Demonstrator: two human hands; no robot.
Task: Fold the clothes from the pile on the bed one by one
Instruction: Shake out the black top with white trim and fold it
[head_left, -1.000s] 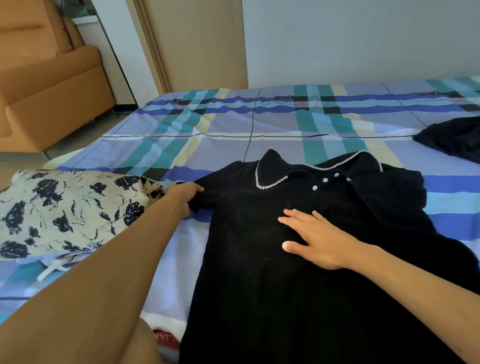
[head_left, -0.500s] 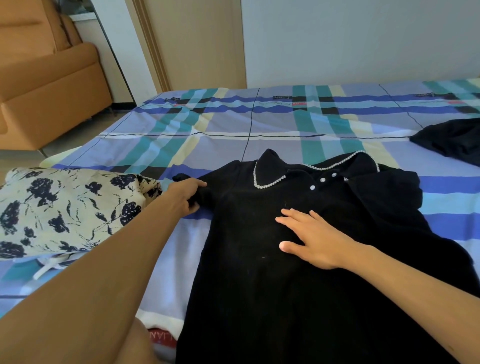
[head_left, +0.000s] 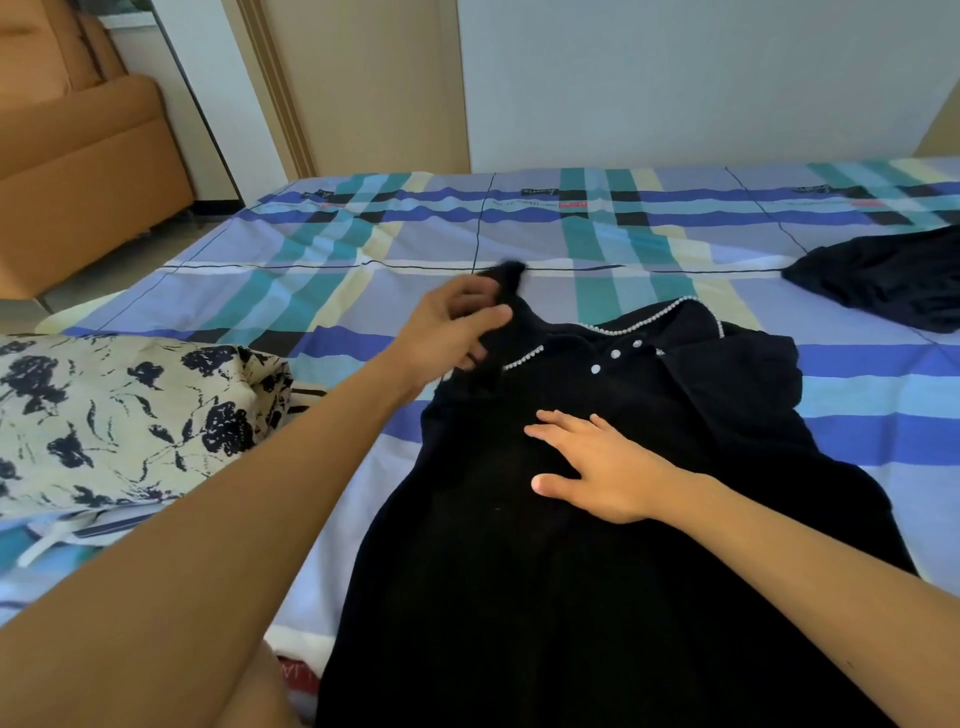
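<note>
Your left grip (head_left: 447, 332) is pinching the sleeve (head_left: 511, 274) of the black dress (head_left: 519, 597), holding it raised beside the collar; sleeve blurred. Your right grip (head_left: 608, 467) is lying flat, fingers straight, pressing on the dress's chest. The dress is lying spread at the bed's (head_left: 363, 249) near edge, collar pointing toward the far edge; a floral garment (head_left: 130, 415) is sitting at the left edge

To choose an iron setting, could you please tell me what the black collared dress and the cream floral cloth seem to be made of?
The black collared dress looks like a soft matte knit, perhaps cotton: faint vertical lines, no sheen. Its collar edging resembles small pearly beads. The cream floral cloth looks like thin, smooth woven fabric, given its crisp creases.
</note>
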